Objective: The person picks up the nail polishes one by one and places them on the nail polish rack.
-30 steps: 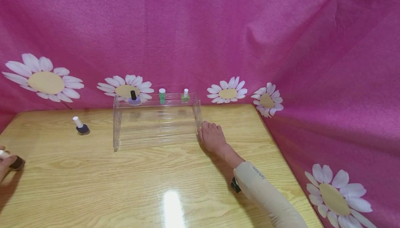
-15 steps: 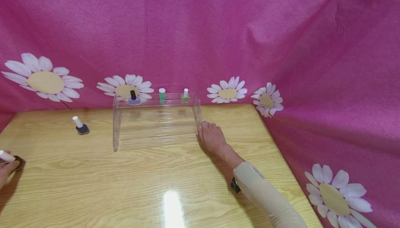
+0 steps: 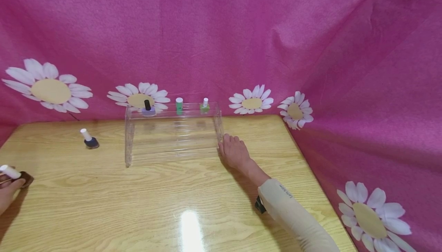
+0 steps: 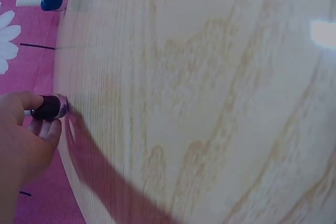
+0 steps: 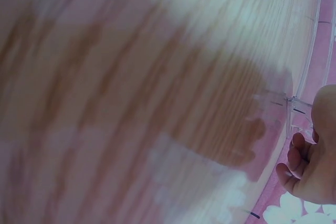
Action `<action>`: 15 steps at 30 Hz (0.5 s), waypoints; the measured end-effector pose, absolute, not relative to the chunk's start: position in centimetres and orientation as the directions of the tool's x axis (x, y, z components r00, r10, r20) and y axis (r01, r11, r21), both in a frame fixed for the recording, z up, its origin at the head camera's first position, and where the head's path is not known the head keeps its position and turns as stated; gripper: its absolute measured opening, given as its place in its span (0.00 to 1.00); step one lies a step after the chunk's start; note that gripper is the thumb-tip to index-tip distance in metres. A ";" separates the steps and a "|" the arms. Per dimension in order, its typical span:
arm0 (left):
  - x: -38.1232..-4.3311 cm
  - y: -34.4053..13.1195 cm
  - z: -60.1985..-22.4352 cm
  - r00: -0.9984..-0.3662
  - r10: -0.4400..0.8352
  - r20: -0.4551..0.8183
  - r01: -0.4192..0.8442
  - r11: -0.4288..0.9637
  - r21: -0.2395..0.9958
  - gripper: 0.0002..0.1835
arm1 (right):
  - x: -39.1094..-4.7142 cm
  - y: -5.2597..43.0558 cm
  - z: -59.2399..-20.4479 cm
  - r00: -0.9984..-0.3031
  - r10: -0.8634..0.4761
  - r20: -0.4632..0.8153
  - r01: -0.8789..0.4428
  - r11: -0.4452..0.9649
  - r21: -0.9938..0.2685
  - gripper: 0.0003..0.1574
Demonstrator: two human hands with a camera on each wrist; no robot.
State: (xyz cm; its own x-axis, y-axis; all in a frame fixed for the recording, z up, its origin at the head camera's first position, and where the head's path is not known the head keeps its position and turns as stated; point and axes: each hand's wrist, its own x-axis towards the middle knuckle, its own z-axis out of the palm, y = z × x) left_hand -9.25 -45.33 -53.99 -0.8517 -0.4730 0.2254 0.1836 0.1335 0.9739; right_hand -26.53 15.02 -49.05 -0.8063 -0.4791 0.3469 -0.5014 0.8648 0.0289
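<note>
At the left edge of the head view, my left hand (image 3: 9, 192) pinches a dark brown nail polish bottle (image 3: 26, 179) with a white cap. The left wrist view shows thumb and fingers around this bottle (image 4: 48, 107), just at the table surface. A clear acrylic display rack (image 3: 172, 116) stands near the back of the table. My right hand (image 3: 235, 152) grips its right side, fingers curled in the right wrist view. Purple (image 3: 148, 111), green (image 3: 179, 107) and yellow-green (image 3: 205, 107) nail polish bottles stand on the rack's top tier.
A dark blue nail polish bottle (image 3: 91, 142) with a white cap stands on the wooden table (image 3: 138, 206), left of the rack. Pink flowered cloth (image 3: 214, 41) hangs behind the table and along its right side.
My left hand has shifted slightly to the right with the brown bottle, whose white cap now shows more fully. The right hand and the rack have stayed in place.
</note>
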 end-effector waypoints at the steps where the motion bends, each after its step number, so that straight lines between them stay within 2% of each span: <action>1: -9.2 -45.2 -53.9 -0.847 -0.486 0.215 0.167 0.140 0.976 0.29 | -26.5 15.0 -49.1 -0.807 -0.479 0.345 -0.501 0.865 0.028 0.20; 4: -9.1 -44.9 -53.7 -0.843 -0.504 0.188 0.147 0.121 0.982 0.27 | -26.5 15.1 -49.1 -0.814 -0.476 0.333 -0.497 0.867 0.027 0.20; 6: -9.1 -44.7 -53.5 -0.848 -0.507 0.154 0.151 0.047 0.987 0.24 | -26.5 15.0 -49.0 -0.821 -0.472 0.321 -0.492 0.870 0.022 0.19; 11: -9.3 -44.6 -52.9 -0.866 -0.486 0.119 0.170 -0.063 0.983 0.26 | -26.6 15.0 -48.8 -0.836 -0.463 0.294 -0.482 0.876 0.010 0.19; 15: -9.7 -44.3 -52.4 -0.833 -0.527 0.165 0.165 0.048 0.985 0.27 | -26.6 15.0 -48.8 -0.836 -0.464 0.294 -0.482 0.876 0.011 0.20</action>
